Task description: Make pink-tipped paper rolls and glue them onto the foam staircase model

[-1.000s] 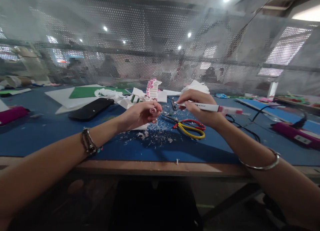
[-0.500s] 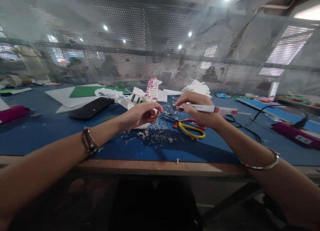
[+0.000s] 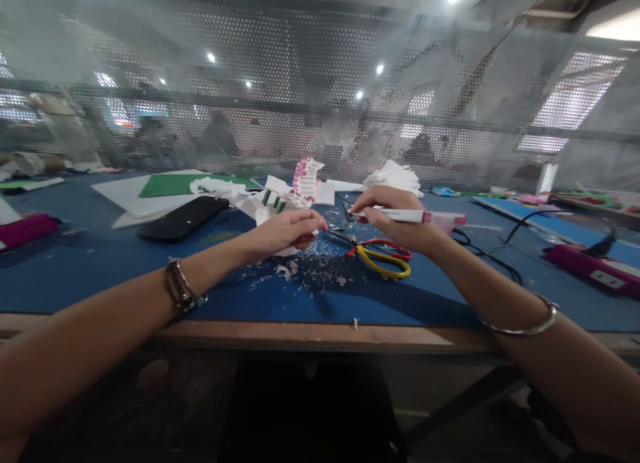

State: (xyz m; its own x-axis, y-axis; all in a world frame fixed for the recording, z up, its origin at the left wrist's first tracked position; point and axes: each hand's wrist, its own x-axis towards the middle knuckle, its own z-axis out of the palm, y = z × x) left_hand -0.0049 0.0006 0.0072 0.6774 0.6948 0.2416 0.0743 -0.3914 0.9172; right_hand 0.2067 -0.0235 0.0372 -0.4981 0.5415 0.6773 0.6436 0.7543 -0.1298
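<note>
My right hand (image 3: pixel 393 206) is closed round a white paint marker (image 3: pixel 400 214) with a pink, clear end pointing right, held nearly level above the table. To the left, my left hand (image 3: pixel 290 233) is closed in a pinch. A bit of something pale shows at its fingertips, but the fingers hide what it is. Between and below the hands lie scissors (image 3: pixel 383 259) with yellow and red handles, their blades toward my left hand. White paper scraps (image 3: pixel 310 273) are scattered beside them. Just beyond my left hand stands a white paper piece with pink dots (image 3: pixel 305 176).
A black phone (image 3: pixel 184 218) lies at left, near white and green sheets (image 3: pixel 170 185). A stack of white paper pieces (image 3: pixel 393 176) is behind my right hand. Purple pouch-like items (image 3: pixel 595 266) and a black cable (image 3: pixel 493 256) lie at right. A perforated screen (image 3: pixel 320 83) stands behind.
My left hand has turned a little, so the small white and red piece at its fingertips is now mostly hidden. The marker has shifted slightly left in my right hand.
</note>
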